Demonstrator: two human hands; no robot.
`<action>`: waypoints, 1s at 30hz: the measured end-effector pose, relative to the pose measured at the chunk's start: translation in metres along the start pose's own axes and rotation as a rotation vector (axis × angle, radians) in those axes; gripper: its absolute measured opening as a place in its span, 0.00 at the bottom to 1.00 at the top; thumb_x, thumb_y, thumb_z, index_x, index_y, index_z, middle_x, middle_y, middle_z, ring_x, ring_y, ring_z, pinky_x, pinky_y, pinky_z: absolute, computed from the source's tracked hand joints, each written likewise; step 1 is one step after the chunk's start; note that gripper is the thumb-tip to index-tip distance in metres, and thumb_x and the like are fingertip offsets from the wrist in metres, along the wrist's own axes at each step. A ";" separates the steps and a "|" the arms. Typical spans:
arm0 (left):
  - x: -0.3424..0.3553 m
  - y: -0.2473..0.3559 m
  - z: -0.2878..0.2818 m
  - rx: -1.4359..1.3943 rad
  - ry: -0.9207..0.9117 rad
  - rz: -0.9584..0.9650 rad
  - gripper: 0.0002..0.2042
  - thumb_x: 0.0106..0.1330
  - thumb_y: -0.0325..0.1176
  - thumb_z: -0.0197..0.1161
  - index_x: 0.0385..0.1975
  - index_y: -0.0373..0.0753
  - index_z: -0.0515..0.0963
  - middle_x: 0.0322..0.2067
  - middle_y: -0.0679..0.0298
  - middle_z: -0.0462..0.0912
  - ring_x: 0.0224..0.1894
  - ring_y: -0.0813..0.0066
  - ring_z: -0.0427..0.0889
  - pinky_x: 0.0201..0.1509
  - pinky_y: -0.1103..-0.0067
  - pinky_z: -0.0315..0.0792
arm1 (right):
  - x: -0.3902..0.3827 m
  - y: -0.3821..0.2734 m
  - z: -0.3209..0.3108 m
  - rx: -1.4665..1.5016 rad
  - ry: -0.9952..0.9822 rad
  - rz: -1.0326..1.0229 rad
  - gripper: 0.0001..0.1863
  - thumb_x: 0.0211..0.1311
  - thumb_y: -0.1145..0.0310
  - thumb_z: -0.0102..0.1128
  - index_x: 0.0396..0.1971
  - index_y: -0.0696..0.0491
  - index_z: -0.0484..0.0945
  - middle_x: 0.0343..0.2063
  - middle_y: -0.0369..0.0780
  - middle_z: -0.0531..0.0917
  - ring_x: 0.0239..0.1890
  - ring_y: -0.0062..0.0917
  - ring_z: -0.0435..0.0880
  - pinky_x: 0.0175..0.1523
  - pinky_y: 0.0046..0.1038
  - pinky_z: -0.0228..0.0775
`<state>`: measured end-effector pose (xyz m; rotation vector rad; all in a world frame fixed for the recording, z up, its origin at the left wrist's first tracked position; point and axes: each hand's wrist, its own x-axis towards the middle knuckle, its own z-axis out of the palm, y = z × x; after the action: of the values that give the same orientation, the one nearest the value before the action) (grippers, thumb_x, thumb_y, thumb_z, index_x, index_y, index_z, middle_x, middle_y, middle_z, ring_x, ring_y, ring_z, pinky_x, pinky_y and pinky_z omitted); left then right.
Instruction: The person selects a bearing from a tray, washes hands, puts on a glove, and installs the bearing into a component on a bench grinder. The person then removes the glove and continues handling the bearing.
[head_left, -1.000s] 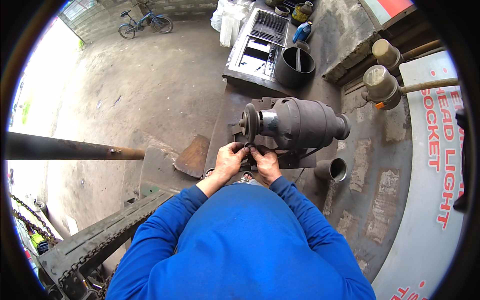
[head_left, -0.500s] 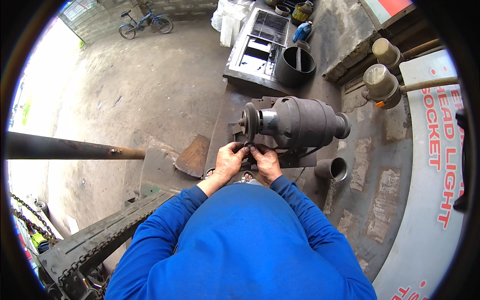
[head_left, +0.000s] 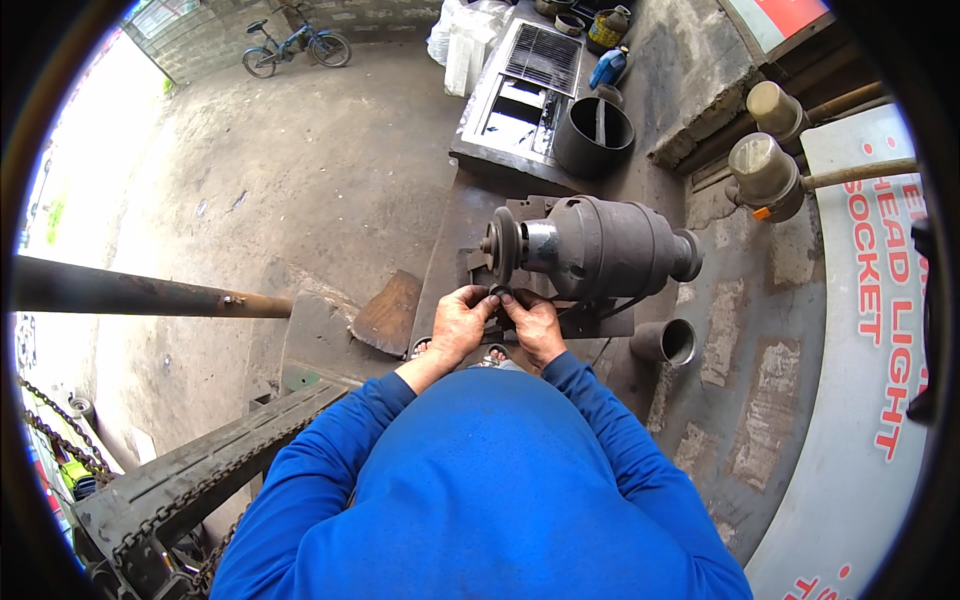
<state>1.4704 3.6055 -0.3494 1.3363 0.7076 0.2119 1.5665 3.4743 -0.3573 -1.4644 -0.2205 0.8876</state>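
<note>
My left hand [head_left: 459, 326] and my right hand [head_left: 537, 329] meet in front of me, thumbs and fingertips closed on a small dark round part [head_left: 500, 290], which looks ring-shaped. The fingers cover most of it. Just beyond my fingertips is the grinding wheel [head_left: 504, 245] of a bench grinder, whose dark grey motor housing [head_left: 618, 247] lies to the right. The part is at the near lower edge of the wheel; whether the two touch I cannot tell.
A metal tube [head_left: 664, 342] stands right of the grinder. Beyond it are a dark bucket [head_left: 592, 140] and a grated metal bench [head_left: 478, 135]. A pipe [head_left: 150, 292] juts in from the left, above a chained steel frame [head_left: 200, 470]. A bicycle [head_left: 297, 45] stands far off.
Both hands keep their grip on the small part at the same spot by the wheel. The whole view has shifted very slightly.
</note>
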 end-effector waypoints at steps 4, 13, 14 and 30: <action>0.000 -0.002 0.002 -0.028 0.016 0.017 0.12 0.68 0.31 0.70 0.44 0.29 0.84 0.36 0.57 0.90 0.37 0.76 0.86 0.44 0.77 0.79 | 0.000 0.000 -0.001 -0.045 0.008 -0.004 0.14 0.74 0.65 0.62 0.48 0.61 0.84 0.39 0.37 0.88 0.39 0.18 0.83 0.47 0.23 0.75; -0.001 -0.002 0.000 -0.048 0.041 0.011 0.11 0.68 0.30 0.70 0.44 0.29 0.84 0.35 0.59 0.89 0.36 0.77 0.85 0.43 0.78 0.79 | 0.002 0.001 0.004 -0.013 0.015 0.028 0.14 0.74 0.64 0.62 0.48 0.60 0.84 0.39 0.37 0.88 0.40 0.19 0.82 0.47 0.24 0.74; -0.001 -0.002 -0.001 -0.065 0.033 0.010 0.11 0.68 0.30 0.70 0.44 0.29 0.84 0.35 0.59 0.89 0.36 0.77 0.85 0.43 0.78 0.79 | 0.002 0.001 0.005 -0.023 0.013 0.030 0.14 0.74 0.65 0.62 0.48 0.60 0.84 0.39 0.38 0.88 0.40 0.19 0.82 0.47 0.24 0.75; -0.002 0.004 -0.002 -0.012 0.032 -0.013 0.12 0.69 0.30 0.70 0.45 0.28 0.84 0.37 0.59 0.90 0.38 0.77 0.85 0.46 0.79 0.79 | 0.001 -0.001 0.005 -0.003 0.010 0.002 0.16 0.73 0.64 0.63 0.49 0.61 0.84 0.40 0.38 0.88 0.40 0.19 0.83 0.48 0.24 0.75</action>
<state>1.4689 3.6068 -0.3452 1.3189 0.7407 0.2269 1.5639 3.4786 -0.3562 -1.4719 -0.2136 0.8820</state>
